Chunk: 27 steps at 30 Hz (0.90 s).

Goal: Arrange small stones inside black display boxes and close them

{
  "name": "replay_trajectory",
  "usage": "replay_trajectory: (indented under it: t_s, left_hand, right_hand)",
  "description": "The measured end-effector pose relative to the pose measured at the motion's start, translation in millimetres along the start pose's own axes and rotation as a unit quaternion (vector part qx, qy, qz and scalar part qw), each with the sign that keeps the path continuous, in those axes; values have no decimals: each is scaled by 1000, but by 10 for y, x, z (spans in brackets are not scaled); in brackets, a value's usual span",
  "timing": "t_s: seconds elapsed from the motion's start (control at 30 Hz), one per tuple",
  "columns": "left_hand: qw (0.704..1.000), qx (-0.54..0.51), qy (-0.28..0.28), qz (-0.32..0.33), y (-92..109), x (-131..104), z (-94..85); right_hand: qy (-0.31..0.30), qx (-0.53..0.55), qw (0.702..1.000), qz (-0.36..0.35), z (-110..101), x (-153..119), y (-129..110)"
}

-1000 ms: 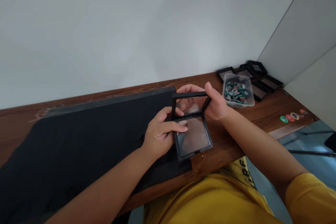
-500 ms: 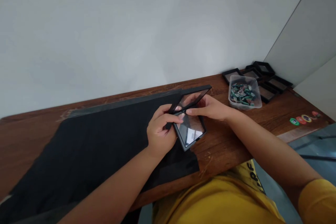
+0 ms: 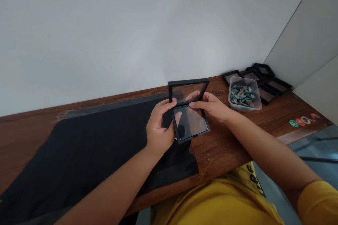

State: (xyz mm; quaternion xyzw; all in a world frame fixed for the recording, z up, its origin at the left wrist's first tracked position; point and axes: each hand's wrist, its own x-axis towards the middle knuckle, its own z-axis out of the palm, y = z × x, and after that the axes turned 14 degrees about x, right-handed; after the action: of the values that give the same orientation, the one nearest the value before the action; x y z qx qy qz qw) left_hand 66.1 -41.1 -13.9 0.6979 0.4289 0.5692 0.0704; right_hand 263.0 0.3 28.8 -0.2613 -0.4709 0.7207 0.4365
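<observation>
A black hinged frame [image 3: 192, 124] with clear film panels is held above the table, its two halves spread apart at the hinge. The upper half stands nearly upright and the lower half faces up. My left hand [image 3: 161, 126] grips its left side near the hinge, the thumb seen against the film. My right hand [image 3: 212, 106] holds the right side, with a finger on the hinge and other fingers behind the upper half, seen through the film.
A black mat [image 3: 92, 147] covers much of the wooden table [image 3: 221, 144]. On the right are a clear tub [image 3: 245, 93] of small green and pink wrapped pieces, several black frames [image 3: 278, 85] behind it, and round stickers [image 3: 305, 120] near the edge.
The frame has been turned and its upper half raised more upright. My left thumb has moved off the front of the lower film. Both hands still hold the frame.
</observation>
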Motion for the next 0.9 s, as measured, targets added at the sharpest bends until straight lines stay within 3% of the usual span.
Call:
replay_trajectory:
  t_s: [0.17, 0.4, 0.67, 0.9]
  left_hand:
    - [999, -30, -19, -20, -24, 2, -1]
    - [993, -83, -51, -70, 19, 12, -50]
    - [994, 2, -79, -80, 10, -31, 3]
    - [993, 9, -108, -53, -7, -41, 21]
  right_hand:
    - [57, -22, 998, -29, -6, 28, 20]
    - [65, -61, 996, -28, 52, 16, 31]
    - [76, -95, 991, -55, 40, 26, 87]
    - [99, -35, 994, 36, 16, 38, 61]
